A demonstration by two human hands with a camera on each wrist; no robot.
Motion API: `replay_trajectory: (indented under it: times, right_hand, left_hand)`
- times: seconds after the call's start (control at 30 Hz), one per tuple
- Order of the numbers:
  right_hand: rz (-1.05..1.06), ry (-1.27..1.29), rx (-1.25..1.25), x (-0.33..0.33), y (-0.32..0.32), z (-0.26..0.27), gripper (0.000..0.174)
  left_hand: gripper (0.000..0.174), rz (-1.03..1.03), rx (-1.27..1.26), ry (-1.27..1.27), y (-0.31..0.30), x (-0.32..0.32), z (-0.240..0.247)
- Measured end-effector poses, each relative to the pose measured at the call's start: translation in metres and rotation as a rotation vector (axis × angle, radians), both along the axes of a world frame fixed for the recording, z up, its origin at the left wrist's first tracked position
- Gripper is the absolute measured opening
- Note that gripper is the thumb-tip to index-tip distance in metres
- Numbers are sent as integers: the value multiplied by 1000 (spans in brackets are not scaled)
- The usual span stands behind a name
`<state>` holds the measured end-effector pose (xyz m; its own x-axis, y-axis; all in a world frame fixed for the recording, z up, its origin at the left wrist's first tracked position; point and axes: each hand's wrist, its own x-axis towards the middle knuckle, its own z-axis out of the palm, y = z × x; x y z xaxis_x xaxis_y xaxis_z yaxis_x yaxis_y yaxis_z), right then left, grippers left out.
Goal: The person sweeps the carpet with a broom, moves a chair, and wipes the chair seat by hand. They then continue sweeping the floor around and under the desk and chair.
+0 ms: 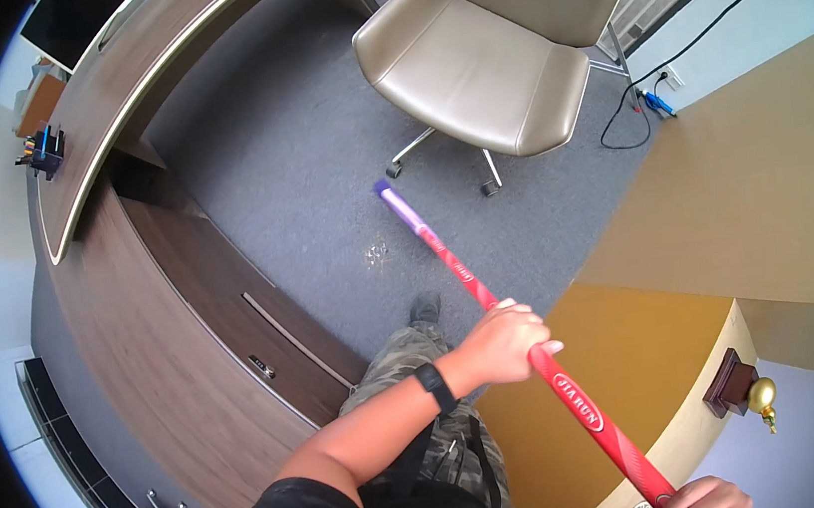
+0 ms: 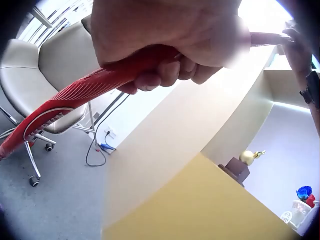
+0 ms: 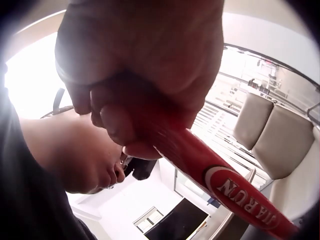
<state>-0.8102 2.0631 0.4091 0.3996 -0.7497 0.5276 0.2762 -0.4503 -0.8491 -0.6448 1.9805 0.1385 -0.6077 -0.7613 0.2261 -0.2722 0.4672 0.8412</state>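
A long broom (image 1: 586, 412) has a red handle marked JIARUN, and a lavender head (image 1: 405, 212) with a dark purple tip. My left hand (image 1: 505, 341), below a black wristband, grips the handle about midway. In the left wrist view, its fingers (image 2: 170, 72) curl round the red shaft. My right hand (image 1: 706, 501) holds the upper end at the bottom right of the head view. The right wrist view has those fingers (image 3: 117, 125) wrapped round the handle just above the lettering. Pale crumbs (image 1: 377, 252) lie on the grey carpet (image 1: 283, 138), left of the broom head.
A beige swivel chair (image 1: 481, 65) stands ahead on metal legs. A curved wooden desk (image 1: 153, 363) runs along the left, with a pen holder (image 1: 42, 153) on top. A tan partition (image 1: 640, 358) closes the right side. A black cable (image 1: 703, 35) hangs near a wall socket.
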Motion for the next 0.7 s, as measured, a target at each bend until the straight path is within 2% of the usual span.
replay_trajectory:
  times: [0.03,0.1,0.17,0.23,0.4,0.47,0.63,0.7]
  right_hand:
    - [-58,18,-17,3,1,-2,24]
    - [-110,82,-18,15,1,-22,26]
    - [-173,245,71,31,-2,-29,30]
    - [-57,232,107,24,-6,-41,33]
    - [1,199,227,29,12,-48,38]
    - [132,169,221,27,8,-46,36]
    - [110,172,63,13,20,-7,39]
    - [9,84,-16,9,29,8,36]
  left_hand:
    - [39,27,-32,85,-2,-8,-5]
    - [39,-6,34,72,-5,-15,-21]
    - [40,-135,107,9,-5,-17,-54]
    - [40,-205,148,-87,2,-7,-68]
    - [40,-189,175,-119,28,38,-70]
    - [41,-199,169,-121,29,43,-67]
    - [41,-209,89,-83,20,26,-20]
    - [41,-194,45,-77,14,20,3]
